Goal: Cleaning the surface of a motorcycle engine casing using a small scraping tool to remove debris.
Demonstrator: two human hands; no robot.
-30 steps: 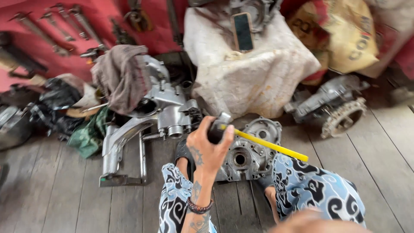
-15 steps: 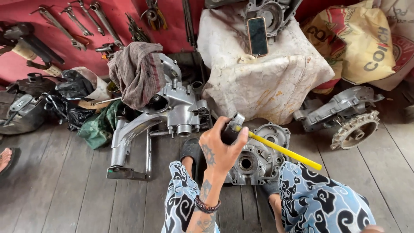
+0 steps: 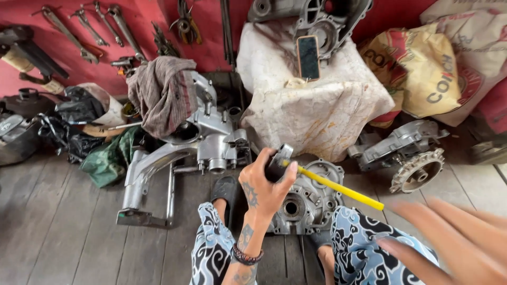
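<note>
near left: we see bare floor planks (image 3: 58, 232), free passage | centre: engine casing (image 3: 303, 203) between our knees, blocked | left of it: silver engine frame (image 3: 174, 163) in the way | far: white sack (image 3: 317, 113) walls off reach | right: gear housing (image 3: 409, 158) crowds the floor

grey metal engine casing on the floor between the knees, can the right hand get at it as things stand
Probably yes: the blurred right hand is empty above the patterned knee; only the yellow-handled hammer crosses above the grey metal engine casing.

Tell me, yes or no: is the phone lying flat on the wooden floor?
No, the phone leans upright on the white sack, against a metal engine casing by the red wall.
</note>
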